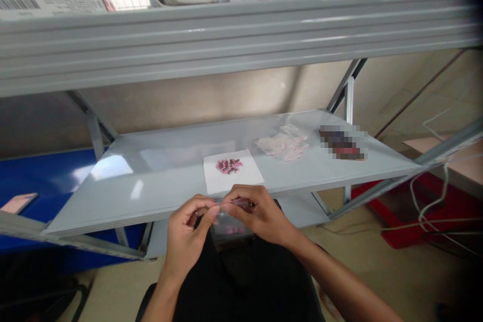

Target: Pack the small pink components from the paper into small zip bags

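Note:
Just in front of the shelf's near edge, my left hand point(190, 234) and my right hand point(264, 214) meet with thumbs and fingers pinched. Between them they grip the top edge of a small clear plastic bag point(228, 224), which hangs down over my lap. Small pink pieces show near its bottom. Something small and dark is by my right fingers, too unclear to name. Beyond my hands, a white sheet of paper point(213, 183) lies on the shelf with a pile of small pink and dark pieces point(229, 165) on it.
On the grey shelf point(151, 191), several crumpled clear bags point(285, 145) lie right of the paper. Farther right is a pixelated dark and red object point(343, 143). A raised shelf point(226, 35) crosses in front. Cables point(433, 206) hang at the right.

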Demonstrator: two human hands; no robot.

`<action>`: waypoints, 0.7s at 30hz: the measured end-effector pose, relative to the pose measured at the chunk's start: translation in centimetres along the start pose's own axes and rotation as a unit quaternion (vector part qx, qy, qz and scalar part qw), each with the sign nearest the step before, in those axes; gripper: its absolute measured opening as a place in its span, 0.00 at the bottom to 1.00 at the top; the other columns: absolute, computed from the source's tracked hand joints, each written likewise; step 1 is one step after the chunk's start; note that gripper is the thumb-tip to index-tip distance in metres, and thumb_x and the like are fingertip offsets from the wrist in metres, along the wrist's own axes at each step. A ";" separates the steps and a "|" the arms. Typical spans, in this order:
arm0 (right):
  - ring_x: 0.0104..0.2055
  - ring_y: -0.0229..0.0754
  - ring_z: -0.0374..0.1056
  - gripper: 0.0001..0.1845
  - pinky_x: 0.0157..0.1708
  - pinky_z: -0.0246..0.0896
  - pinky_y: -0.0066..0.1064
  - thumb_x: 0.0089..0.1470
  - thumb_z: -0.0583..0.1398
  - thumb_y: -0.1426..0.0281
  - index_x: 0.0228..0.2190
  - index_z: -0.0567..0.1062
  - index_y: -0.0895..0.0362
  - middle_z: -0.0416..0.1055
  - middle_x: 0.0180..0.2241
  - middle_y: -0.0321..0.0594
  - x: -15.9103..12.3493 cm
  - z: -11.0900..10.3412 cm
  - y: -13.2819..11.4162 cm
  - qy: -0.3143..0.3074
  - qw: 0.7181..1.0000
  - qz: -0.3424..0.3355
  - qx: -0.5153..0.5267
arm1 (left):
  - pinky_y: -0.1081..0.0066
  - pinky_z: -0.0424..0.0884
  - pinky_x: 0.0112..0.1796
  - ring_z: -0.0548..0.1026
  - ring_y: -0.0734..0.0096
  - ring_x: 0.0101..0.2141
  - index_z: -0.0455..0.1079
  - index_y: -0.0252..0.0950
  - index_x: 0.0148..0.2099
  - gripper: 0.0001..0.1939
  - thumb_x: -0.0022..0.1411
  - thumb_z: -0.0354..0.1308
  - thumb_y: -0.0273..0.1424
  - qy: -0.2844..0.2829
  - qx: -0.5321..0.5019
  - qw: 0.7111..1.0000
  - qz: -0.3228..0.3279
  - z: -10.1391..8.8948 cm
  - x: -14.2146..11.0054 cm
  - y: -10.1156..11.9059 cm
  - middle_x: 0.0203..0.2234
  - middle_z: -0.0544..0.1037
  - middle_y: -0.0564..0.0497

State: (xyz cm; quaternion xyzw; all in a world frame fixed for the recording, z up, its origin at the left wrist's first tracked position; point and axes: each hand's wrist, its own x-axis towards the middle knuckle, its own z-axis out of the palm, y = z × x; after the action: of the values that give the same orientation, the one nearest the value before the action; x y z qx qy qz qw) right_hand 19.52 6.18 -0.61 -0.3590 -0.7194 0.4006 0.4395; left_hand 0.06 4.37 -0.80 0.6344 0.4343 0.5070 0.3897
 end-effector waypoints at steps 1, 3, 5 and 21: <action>0.27 0.35 0.61 0.12 0.26 0.52 0.27 0.63 0.62 0.62 0.34 0.79 0.57 0.72 0.27 0.35 0.1 0.0 0.2 0.002 1.000 0.014 0.009 | 0.75 0.70 0.34 0.75 0.73 0.29 0.76 0.35 0.36 0.05 0.65 0.64 0.31 0.006 -0.006 1.000 -0.008 -0.1 0.1 0.0 0.29 0.77 0.52; 0.25 0.34 0.58 0.13 0.24 0.50 0.26 0.63 0.63 0.60 0.34 0.79 0.58 0.69 0.25 0.34 0.2 -0.1 0.5 0.007 0.999 0.036 0.027 | 0.76 0.71 0.34 0.74 0.74 0.29 0.76 0.35 0.36 0.05 0.64 0.65 0.32 0.023 -0.021 0.999 -0.022 -0.4 0.3 -0.1 0.29 0.77 0.53; 0.24 0.33 0.56 0.14 0.24 0.49 0.27 0.63 0.62 0.59 0.33 0.78 0.58 0.67 0.24 0.33 0.3 -0.2 0.7 0.011 0.998 0.042 0.046 | 0.77 0.71 0.33 0.74 0.75 0.29 0.76 0.36 0.36 0.06 0.64 0.66 0.32 0.035 -0.041 0.998 -0.035 -0.5 0.4 -0.2 0.30 0.77 0.53; 0.23 0.32 0.56 0.11 0.23 0.48 0.26 0.61 0.64 0.63 0.32 0.78 0.59 0.66 0.21 0.31 0.4 0.8 0.7 0.015 0.997 0.047 0.063 | 0.75 0.70 0.33 0.73 0.72 0.29 0.77 0.35 0.37 0.08 0.63 0.67 0.35 0.014 -0.037 0.997 -0.067 -0.3 0.5 -1.0 0.28 0.77 0.53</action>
State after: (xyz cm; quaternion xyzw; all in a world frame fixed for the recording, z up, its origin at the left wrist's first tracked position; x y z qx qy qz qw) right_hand 18.76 6.62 -1.37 -0.3702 -0.6684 0.4595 0.4528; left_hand -0.34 5.16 -1.58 0.5819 0.4623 0.5043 0.4397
